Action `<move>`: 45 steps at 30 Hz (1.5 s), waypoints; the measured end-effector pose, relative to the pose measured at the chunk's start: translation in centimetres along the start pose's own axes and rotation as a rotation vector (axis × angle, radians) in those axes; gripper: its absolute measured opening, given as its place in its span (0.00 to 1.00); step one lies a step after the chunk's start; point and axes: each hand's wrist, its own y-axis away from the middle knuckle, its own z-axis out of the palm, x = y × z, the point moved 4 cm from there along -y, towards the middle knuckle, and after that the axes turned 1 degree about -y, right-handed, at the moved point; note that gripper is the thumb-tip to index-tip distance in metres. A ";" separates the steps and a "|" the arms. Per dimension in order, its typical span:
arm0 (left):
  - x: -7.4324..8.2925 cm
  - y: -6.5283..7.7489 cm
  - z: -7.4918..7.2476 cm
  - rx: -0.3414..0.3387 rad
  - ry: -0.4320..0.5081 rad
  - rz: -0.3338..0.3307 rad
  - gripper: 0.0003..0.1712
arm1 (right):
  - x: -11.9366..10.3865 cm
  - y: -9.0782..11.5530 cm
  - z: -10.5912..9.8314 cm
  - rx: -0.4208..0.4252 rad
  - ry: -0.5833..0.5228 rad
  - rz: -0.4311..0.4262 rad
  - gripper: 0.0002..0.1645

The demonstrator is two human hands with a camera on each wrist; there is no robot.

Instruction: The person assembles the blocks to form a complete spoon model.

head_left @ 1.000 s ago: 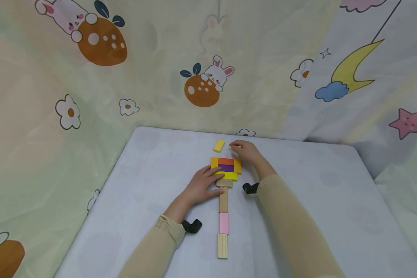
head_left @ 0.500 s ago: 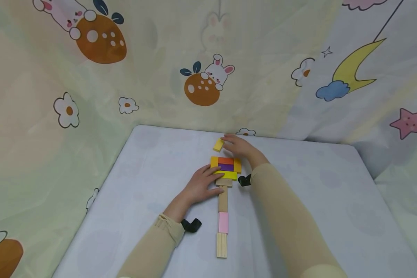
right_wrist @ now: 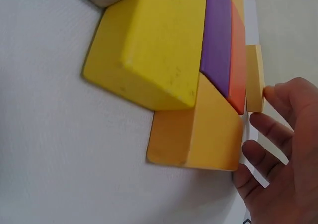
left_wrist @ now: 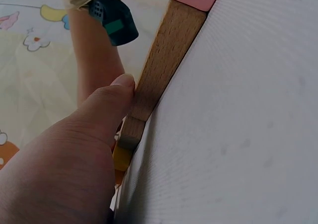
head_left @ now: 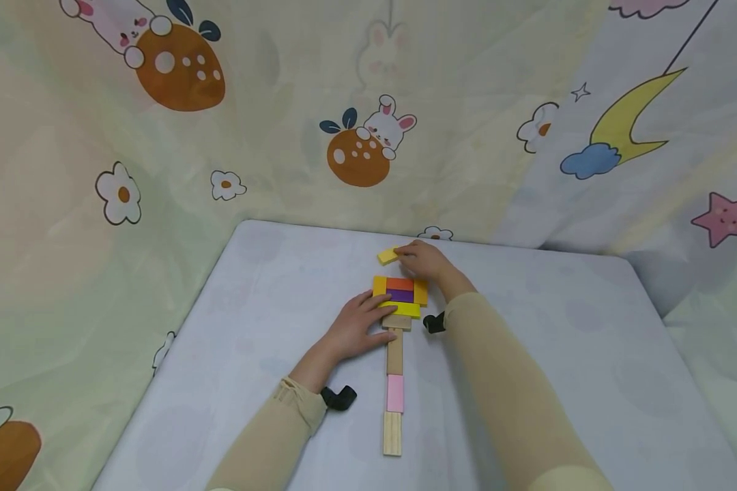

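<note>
My left hand (head_left: 357, 329) lies with fingers spread over the left side of a row of wooden blocks. Its fingertips rest by an orange-yellow block (head_left: 379, 286) and a bright yellow block (head_left: 409, 311); the thumb touches a brown block (left_wrist: 166, 50). At the far end my right hand (head_left: 428, 262) pinches the right end of a loose yellow block (head_left: 386, 257). In the right wrist view, fingertips meet this light yellow block (right_wrist: 254, 80) at its end and corner. Red-orange (head_left: 400, 284) and purple (head_left: 401, 296) blocks sit between two orange-yellow ones.
A pink block (head_left: 395, 393) and a pale grooved block (head_left: 392, 434) continue the row towards me. The white-covered table (head_left: 270, 273) ends just beyond the loose block, where a patterned cloth (head_left: 270, 123) hangs. Dark wrist cameras (head_left: 339, 398) sit at both cuffs.
My right hand has moved left to the loose yellow block and has turned it clockwise, so it lies closer to crosswise. The left hand and the row have stayed in place.
</note>
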 end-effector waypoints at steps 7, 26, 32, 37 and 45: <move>-0.2 0.0 0.1 0.008 -0.005 0.001 0.38 | -0.1 -0.3 0.3 -0.005 -0.143 0.054 0.32; 0.2 0.2 -0.3 0.012 -0.010 0.018 0.37 | 0.3 -1.1 0.9 0.092 -0.177 0.084 0.23; 0.4 0.2 -0.6 0.015 -0.012 0.027 0.36 | 1.1 -0.4 0.8 0.115 -0.204 0.068 0.23; 0.4 0.1 -0.5 0.005 -0.014 0.018 0.37 | 1.3 0.5 0.4 0.119 -0.250 0.051 0.21; 0.5 0.2 -0.7 0.004 -0.003 0.015 0.37 | 1.7 2.3 0.4 0.102 -0.295 0.061 0.20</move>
